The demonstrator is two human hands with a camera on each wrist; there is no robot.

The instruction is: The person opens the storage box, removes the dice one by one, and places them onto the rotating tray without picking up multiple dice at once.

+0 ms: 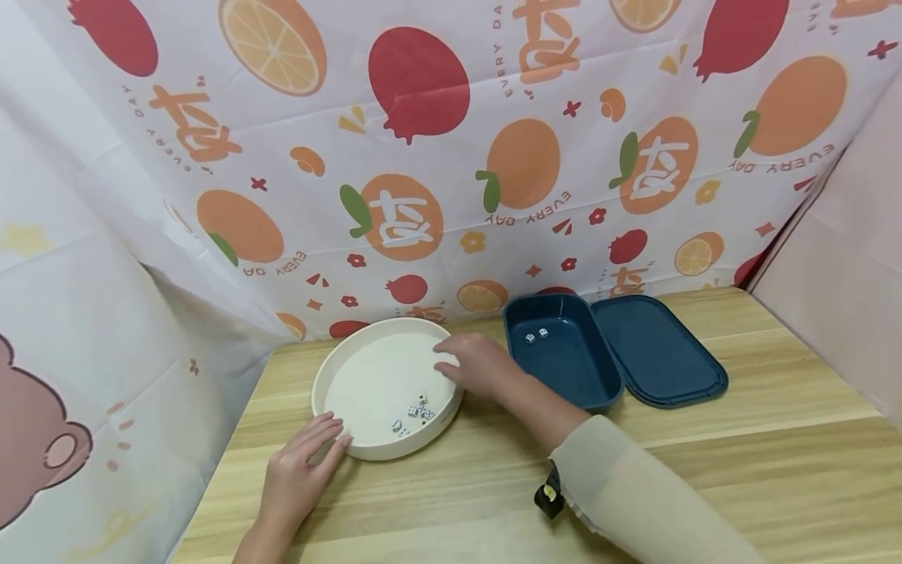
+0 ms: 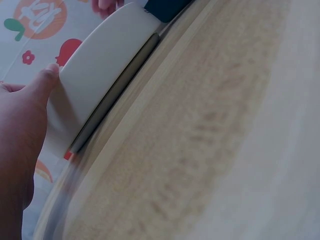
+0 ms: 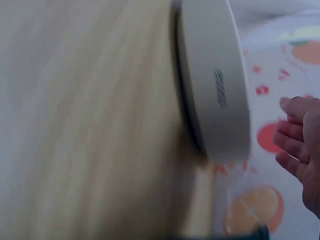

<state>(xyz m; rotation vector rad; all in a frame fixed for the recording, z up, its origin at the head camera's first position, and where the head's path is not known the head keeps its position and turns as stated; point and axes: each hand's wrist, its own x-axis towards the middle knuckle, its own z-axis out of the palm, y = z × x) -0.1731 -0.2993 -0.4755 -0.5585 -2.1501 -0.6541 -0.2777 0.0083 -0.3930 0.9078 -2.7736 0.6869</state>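
Observation:
A round cream tray (image 1: 380, 376) with a raised rim stands on the table, several small white dice (image 1: 423, 411) lying together near its front right side. At the tray's front left, my left hand (image 1: 299, 470) holds the rim, thumb and fingertips over the edge; the left wrist view shows the thumb (image 2: 47, 80) at the top of the outer wall. My right hand (image 1: 479, 364) is over the tray's right edge, its fingers apart and slightly bent. In the right wrist view this hand (image 3: 300, 142) holds nothing, raised above the rim.
Right of the tray is a dark blue rectangular box (image 1: 571, 376) with two dice (image 1: 536, 335) inside. A matching blue lid (image 1: 662, 352) lies beside it. Behind the wooden table (image 1: 437, 509) hangs a fruit-print cloth (image 1: 451, 180); a white cloth (image 1: 141, 352) hangs on the left.

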